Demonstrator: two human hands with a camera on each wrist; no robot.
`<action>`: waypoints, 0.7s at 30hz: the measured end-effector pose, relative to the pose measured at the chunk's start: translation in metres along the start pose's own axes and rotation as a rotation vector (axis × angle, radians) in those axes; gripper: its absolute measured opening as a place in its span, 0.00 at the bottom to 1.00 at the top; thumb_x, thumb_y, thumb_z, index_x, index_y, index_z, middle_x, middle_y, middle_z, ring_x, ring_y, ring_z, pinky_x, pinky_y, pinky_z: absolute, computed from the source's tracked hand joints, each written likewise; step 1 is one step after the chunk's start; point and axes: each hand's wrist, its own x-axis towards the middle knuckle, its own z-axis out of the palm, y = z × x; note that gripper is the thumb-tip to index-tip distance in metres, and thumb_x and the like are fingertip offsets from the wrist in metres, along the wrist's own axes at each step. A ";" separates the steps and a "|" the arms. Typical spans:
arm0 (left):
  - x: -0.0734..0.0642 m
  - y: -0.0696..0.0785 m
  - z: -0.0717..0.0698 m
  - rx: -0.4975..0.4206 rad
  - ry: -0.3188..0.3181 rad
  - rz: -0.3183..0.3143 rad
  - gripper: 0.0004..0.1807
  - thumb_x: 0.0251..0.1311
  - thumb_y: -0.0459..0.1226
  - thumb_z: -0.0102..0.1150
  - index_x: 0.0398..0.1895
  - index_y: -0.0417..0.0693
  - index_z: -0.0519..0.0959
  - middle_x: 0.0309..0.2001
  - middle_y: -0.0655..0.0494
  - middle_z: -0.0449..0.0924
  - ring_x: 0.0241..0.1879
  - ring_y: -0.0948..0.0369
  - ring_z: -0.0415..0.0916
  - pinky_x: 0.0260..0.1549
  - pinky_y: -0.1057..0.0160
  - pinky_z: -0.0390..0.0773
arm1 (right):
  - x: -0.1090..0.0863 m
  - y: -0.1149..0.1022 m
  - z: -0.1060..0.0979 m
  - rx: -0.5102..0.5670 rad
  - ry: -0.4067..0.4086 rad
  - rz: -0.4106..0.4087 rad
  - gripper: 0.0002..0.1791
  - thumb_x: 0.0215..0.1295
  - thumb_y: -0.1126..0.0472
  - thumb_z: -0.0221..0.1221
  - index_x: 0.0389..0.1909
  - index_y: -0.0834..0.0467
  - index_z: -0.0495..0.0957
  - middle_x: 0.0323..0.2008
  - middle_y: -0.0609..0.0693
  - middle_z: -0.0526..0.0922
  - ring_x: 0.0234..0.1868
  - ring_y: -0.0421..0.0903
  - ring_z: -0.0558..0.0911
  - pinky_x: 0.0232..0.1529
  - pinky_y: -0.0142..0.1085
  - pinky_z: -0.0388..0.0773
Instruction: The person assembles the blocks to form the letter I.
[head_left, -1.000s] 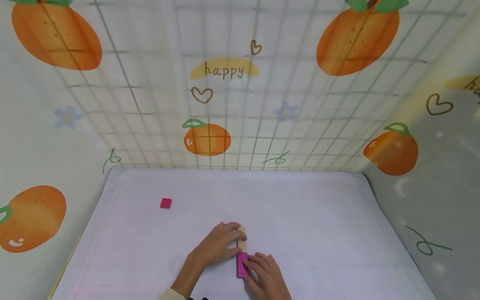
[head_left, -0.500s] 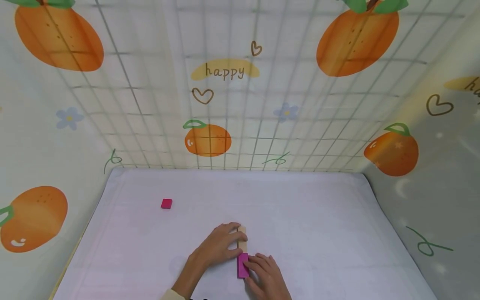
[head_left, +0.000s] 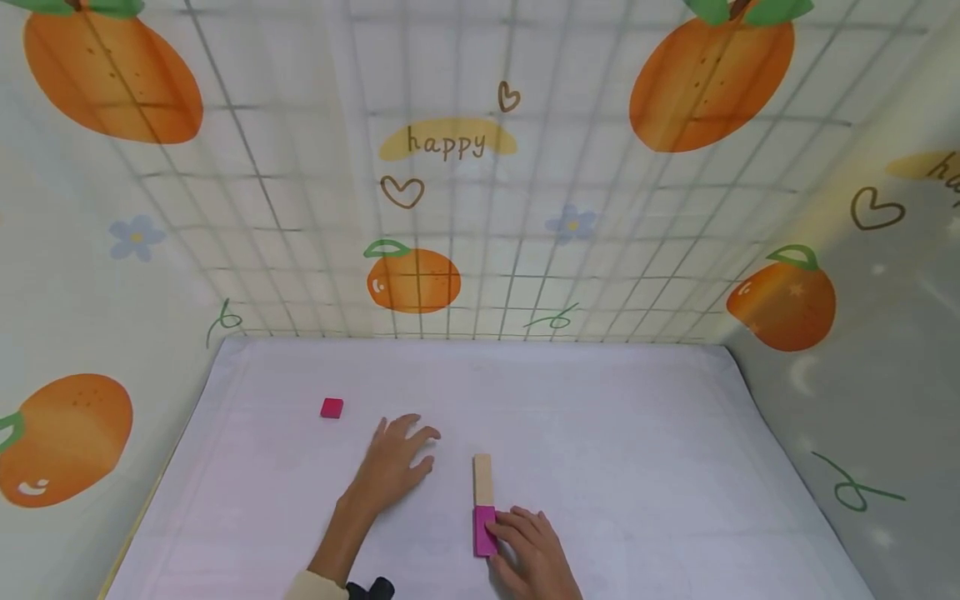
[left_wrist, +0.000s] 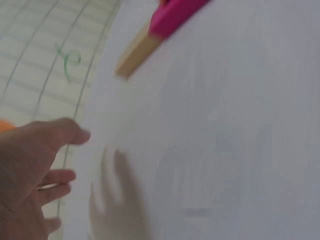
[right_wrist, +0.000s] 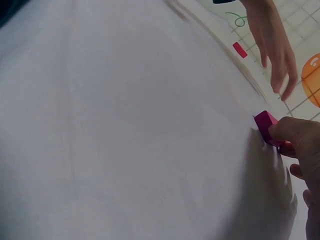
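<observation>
Surrounding the table (head_left: 622, 433): orange-printed cloth (head_left: 465, 83), behind and both sides.
Left hand (head_left: 393, 467): fingers spread, holding nothing, between red block (head_left: 332, 408) and tan block (head_left: 483, 481).
Right hand (head_left: 531, 550): pinching magenta block (head_left: 483, 543).
Magenta block: on table, end-to-end with tan block.
Red block: farther left.

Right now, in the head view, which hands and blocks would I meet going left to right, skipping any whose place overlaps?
Red block → left hand → plain wooden block → right hand.
</observation>
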 end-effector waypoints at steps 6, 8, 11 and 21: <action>-0.005 -0.046 -0.019 0.090 0.215 -0.112 0.21 0.57 0.33 0.64 0.56 0.47 0.78 0.61 0.37 0.73 0.65 0.40 0.66 0.61 0.27 0.55 | -0.002 0.001 0.003 -0.012 0.068 -0.036 0.18 0.56 0.56 0.71 0.49 0.52 0.85 0.51 0.47 0.83 0.59 0.52 0.77 0.61 0.64 0.67; -0.007 -0.062 -0.025 0.091 0.244 -0.162 0.23 0.56 0.31 0.62 0.57 0.44 0.78 0.62 0.36 0.73 0.65 0.38 0.65 0.62 0.27 0.54 | -0.002 0.000 0.002 -0.005 0.051 -0.024 0.18 0.57 0.56 0.70 0.50 0.52 0.85 0.52 0.47 0.83 0.59 0.52 0.76 0.61 0.64 0.66; -0.011 -0.082 -0.033 0.066 0.228 -0.255 0.24 0.59 0.31 0.60 0.61 0.42 0.75 0.65 0.36 0.71 0.68 0.38 0.62 0.64 0.28 0.50 | -0.001 -0.001 0.001 0.006 0.019 -0.001 0.18 0.58 0.56 0.69 0.50 0.52 0.85 0.52 0.47 0.82 0.60 0.53 0.75 0.63 0.64 0.64; -0.022 -0.121 -0.037 0.072 0.164 -0.367 0.25 0.63 0.34 0.57 0.65 0.45 0.71 0.66 0.41 0.71 0.70 0.35 0.57 0.60 0.21 0.35 | -0.002 -0.001 0.002 0.005 0.047 -0.009 0.19 0.57 0.57 0.70 0.50 0.52 0.85 0.52 0.46 0.83 0.60 0.52 0.76 0.62 0.65 0.65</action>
